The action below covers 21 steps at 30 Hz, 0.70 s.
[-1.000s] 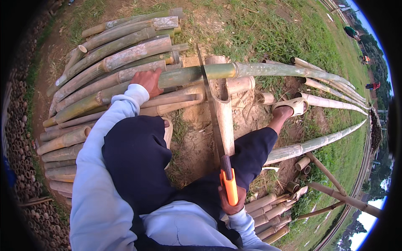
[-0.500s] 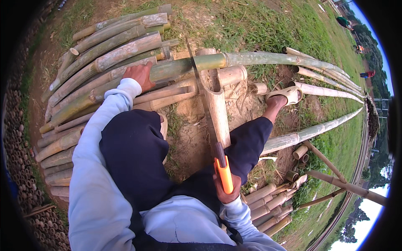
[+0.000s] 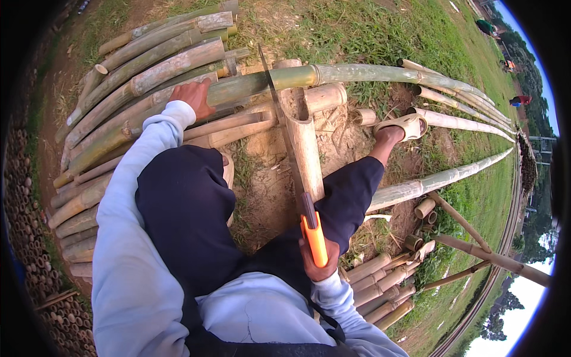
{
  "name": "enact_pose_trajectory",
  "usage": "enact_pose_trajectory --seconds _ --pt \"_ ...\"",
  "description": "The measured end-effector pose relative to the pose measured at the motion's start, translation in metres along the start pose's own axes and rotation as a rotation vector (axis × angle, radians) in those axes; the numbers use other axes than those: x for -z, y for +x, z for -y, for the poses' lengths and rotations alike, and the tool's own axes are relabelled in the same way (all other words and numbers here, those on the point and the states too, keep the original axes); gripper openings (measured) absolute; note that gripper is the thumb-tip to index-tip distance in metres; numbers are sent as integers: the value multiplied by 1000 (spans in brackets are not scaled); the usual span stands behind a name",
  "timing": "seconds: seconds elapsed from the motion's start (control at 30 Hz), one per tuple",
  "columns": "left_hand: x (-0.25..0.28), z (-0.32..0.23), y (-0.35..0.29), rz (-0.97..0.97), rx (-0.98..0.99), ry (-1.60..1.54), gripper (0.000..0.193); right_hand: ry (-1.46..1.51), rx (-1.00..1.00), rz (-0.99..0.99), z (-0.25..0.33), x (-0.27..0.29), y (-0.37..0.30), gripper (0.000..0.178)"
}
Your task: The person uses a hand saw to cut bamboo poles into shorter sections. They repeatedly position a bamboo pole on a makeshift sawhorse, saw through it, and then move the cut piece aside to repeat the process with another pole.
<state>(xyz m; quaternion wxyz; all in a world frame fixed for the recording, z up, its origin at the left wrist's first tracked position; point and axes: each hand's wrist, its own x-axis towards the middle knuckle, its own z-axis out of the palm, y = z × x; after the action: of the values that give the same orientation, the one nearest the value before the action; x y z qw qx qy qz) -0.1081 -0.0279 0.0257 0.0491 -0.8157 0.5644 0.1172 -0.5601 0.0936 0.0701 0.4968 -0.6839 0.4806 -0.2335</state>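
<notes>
A long green bamboo pole [image 3: 369, 73] runs across in front of me, resting over a pale bamboo support [image 3: 327, 97]. My left hand [image 3: 193, 100] is closed over the pole's upper side, left of the blade. In my right hand [image 3: 321, 260], low and near my body, is the orange handle of a handsaw [image 3: 314, 235]. Its long thin blade [image 3: 286, 132] slants up and away, crossing the pole with the tip beyond it. How deep the blade sits cannot be made out. Under the blade, an upright-looking bamboo piece [image 3: 308, 154] with a notched end leans toward my right leg.
Cut bamboo lengths [image 3: 178, 62] lie stacked at the left, shorter ones [image 3: 380, 285] at the lower right. Long poles [image 3: 458, 122] stretch off to the right over grass. My sandalled foot [image 3: 404, 128] stands past the support. A bamboo frame [image 3: 482, 256] rises at the right.
The whole view has shifted slightly up and left. My hands, the handsaw and the pole keep nearly the same places relative to one another.
</notes>
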Motion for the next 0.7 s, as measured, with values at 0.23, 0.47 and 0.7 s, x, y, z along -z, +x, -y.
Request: enact_pose_trajectory --seconds 0.23,0.47,0.7 --pt "0 -9 5 -29 -6 -32 63 166 128 -23 13 -37 158 13" --pt "7 6 5 21 22 9 63 84 101 -31 -5 -35 88 14" --pt "8 -2 4 34 26 -42 73 85 120 -31 3 -15 70 19"
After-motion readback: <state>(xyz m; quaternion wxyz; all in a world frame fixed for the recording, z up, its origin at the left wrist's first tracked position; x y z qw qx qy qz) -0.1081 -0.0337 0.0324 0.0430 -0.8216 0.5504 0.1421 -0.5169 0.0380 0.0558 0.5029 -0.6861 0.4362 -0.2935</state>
